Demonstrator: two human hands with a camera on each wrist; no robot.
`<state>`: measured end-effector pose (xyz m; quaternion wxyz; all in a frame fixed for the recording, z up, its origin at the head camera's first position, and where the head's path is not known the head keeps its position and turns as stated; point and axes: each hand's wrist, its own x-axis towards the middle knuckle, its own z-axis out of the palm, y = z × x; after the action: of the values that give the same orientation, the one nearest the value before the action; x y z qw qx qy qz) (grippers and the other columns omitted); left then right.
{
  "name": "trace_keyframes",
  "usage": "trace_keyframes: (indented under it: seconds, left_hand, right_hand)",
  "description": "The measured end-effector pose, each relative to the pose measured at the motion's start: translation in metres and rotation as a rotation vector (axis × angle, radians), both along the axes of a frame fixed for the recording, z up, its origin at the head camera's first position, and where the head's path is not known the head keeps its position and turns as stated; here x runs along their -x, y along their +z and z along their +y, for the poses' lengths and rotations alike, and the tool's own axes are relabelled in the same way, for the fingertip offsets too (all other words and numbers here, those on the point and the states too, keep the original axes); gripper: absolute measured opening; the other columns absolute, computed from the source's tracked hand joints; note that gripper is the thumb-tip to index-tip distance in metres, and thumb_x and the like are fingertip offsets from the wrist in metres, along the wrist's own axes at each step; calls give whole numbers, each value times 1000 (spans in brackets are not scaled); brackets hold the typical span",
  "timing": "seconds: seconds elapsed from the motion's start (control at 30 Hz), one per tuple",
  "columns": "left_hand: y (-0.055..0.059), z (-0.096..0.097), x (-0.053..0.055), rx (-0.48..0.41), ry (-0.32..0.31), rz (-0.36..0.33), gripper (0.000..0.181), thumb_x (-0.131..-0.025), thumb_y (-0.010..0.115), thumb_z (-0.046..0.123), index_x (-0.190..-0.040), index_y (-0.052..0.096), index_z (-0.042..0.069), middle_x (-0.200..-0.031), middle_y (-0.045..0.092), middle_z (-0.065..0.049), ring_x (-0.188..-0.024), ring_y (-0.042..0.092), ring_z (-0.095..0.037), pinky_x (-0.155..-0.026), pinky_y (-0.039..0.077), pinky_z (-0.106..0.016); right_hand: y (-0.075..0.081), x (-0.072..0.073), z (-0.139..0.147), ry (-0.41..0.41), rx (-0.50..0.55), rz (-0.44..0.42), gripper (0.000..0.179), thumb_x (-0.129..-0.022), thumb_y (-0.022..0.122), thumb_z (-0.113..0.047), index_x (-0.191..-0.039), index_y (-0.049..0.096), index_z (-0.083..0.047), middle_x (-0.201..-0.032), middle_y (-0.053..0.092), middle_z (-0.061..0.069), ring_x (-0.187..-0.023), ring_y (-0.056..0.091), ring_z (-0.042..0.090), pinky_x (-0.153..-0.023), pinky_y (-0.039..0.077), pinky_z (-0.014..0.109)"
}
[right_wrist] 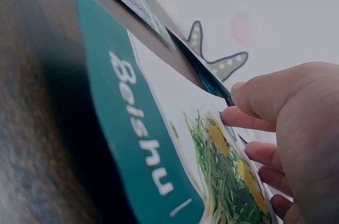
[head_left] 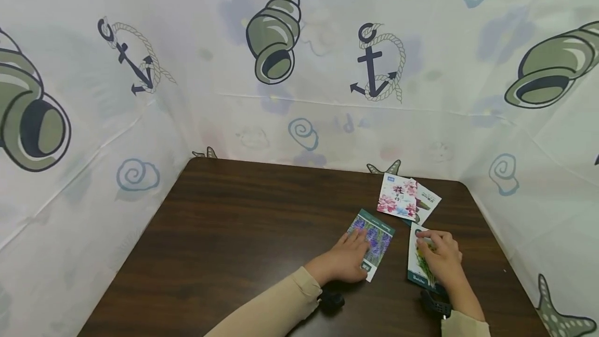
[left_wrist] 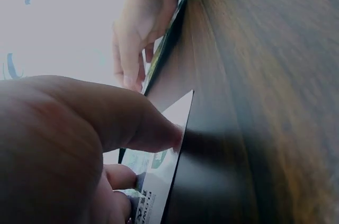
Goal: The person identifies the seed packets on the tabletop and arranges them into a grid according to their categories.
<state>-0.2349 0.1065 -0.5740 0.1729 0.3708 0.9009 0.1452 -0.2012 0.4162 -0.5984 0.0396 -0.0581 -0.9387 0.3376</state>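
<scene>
My left hand [head_left: 348, 256] lies on a seed packet with purple flowers [head_left: 381, 238], its fingers spread over the front. In the left wrist view the thumb presses the white lower edge of that flower packet [left_wrist: 172, 128]. To the right, my right hand [head_left: 440, 254] is over a second packet [right_wrist: 175, 128], white with a teal band, the word "Beishu" and a green plant with yellow flowers. Its loosely bent fingertips touch that packet along one side, with the thumb near the top corner. Part of the plant picture is hidden under the hand.
Behind the right hand, a packet with pink blossoms [head_left: 396, 196] overlaps another white packet [head_left: 426, 202] near the back right of the brown table [head_left: 243, 222]. A printed cloth with shells and anchors [head_left: 327, 66] hangs around the table. Black wrist devices [head_left: 332, 300] sit by both wrists.
</scene>
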Motion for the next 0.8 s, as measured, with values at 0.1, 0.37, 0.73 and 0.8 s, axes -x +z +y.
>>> trace_keyframes:
  seconds: [0.1,0.37,0.73,0.8]
  left_hand:
    - [0,-2,-1,-13,18,-7,77,-104,64,39,-172,36,16,-186,4,-4,-174,1,-24,-142,9,-46]
    - [-5,-3,3,-60,60,-3,82,-103,66,40,-173,32,14,-186,7,-5,-174,4,-23,-141,10,-46]
    - [-7,-7,12,-65,82,-8,84,-106,64,41,-175,26,16,-186,5,-8,-173,2,-27,-141,8,-48]
    - [-8,-9,14,-69,96,-3,82,-106,62,40,-176,25,18,-186,5,-9,-173,1,-29,-141,7,-50]
  right_hand:
    - [1,0,-2,4,3,-1,47,-114,54,-46,-141,67,-9,-148,41,31,-145,26,59,-105,21,76]
    - [-1,1,1,20,-1,26,46,-114,55,-42,-141,66,-7,-149,40,33,-144,26,61,-104,19,79]
    - [1,0,-1,6,-6,6,45,-114,55,-43,-141,66,-9,-149,41,31,-146,26,60,-106,20,77]
    - [3,0,-1,10,-6,-6,46,-114,55,-44,-142,66,-8,-150,40,32,-147,25,60,-106,20,77]
